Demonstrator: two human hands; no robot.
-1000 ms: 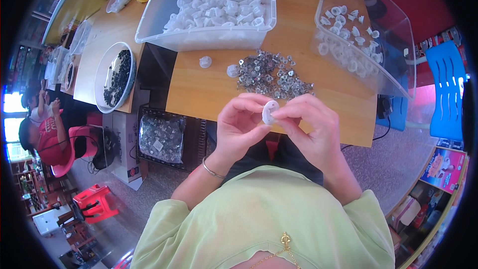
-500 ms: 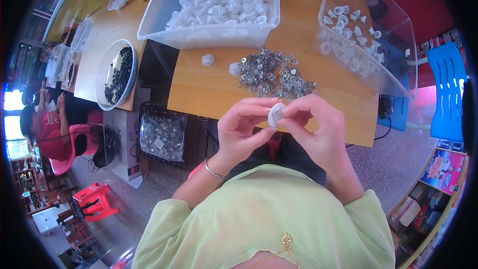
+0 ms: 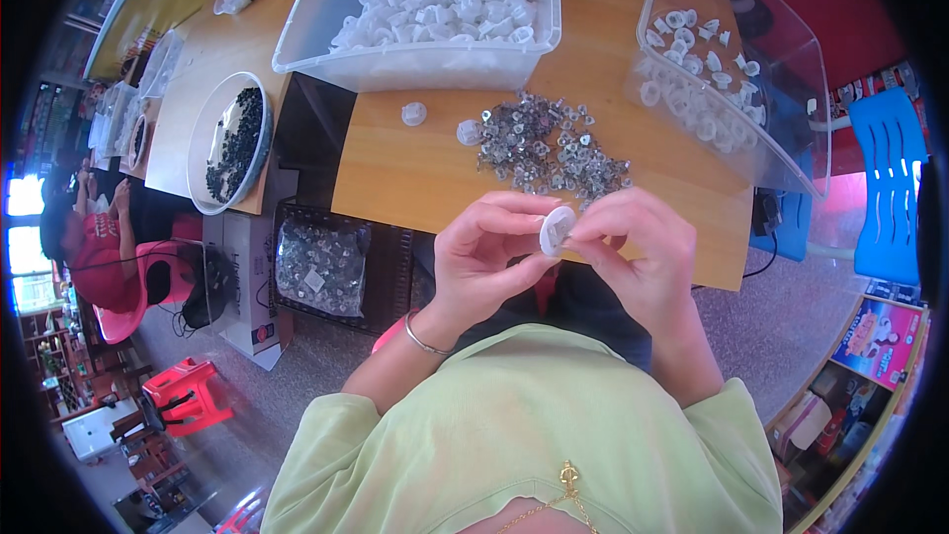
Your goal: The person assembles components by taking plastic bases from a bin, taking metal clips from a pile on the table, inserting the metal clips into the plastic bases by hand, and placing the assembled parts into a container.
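Sitting between left hand (image 3: 484, 249) and right hand (image 3: 638, 249), one white cap (image 3: 557, 231) is pinched by both; two loose caps (image 3: 413, 115) are seen beyond.

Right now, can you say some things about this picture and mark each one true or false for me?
1. The left hand holds a round white piece. True.
2. The heap of silvery pieces is in a bowl. False: it lies on the table.
3. The left clear bin is fuller than the right clear bin. True.
4. A bracelet is on the right wrist. False: it is on the left wrist.
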